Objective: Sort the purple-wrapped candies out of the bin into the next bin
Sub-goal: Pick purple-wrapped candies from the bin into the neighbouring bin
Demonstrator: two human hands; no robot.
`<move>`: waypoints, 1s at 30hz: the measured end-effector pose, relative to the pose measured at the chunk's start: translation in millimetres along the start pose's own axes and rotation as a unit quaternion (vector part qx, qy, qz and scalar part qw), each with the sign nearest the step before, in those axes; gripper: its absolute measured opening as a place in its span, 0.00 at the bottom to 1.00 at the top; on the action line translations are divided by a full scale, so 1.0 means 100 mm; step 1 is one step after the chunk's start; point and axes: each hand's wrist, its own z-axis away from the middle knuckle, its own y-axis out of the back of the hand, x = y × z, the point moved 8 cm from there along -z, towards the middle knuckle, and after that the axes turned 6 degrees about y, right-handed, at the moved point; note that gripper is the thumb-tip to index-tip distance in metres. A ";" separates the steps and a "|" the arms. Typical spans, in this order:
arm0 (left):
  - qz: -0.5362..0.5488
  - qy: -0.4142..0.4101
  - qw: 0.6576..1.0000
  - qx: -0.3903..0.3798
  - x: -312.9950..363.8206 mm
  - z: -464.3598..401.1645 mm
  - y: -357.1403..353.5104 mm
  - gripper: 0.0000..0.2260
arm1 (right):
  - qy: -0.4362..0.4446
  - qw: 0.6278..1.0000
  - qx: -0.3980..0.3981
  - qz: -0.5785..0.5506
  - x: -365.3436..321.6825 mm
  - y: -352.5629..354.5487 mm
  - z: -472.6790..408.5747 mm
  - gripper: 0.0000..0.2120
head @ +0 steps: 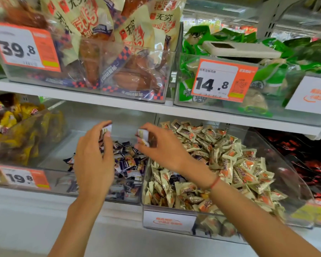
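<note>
A small purple-wrapped candy (106, 129) was pinched in the left hand (95, 156), another (144, 135) in the right hand (162, 147), both held above the clear plastic bin of purple candies (93, 190), presumably for dropping there. Right of the hands, the clear bin of cream-and-orange wrapped candies (220, 164) sat on a white shop shelf (119, 106).
</note>
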 end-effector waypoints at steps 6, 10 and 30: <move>-0.090 0.046 0.989 -0.107 -0.39 -0.08 -0.28 0.19 | -0.021 0.996 -0.066 0.048 0.09 -0.18 -0.24 0.27; -0.099 0.065 0.978 -0.173 -0.40 -0.08 -0.40 0.24 | -0.023 1.000 -0.004 -0.007 0.18 0.29 0.02 0.22; -0.038 0.010 0.978 -0.204 0.22 0.31 -0.55 0.10 | -0.065 0.970 -0.068 0.224 0.67 0.59 0.92 0.21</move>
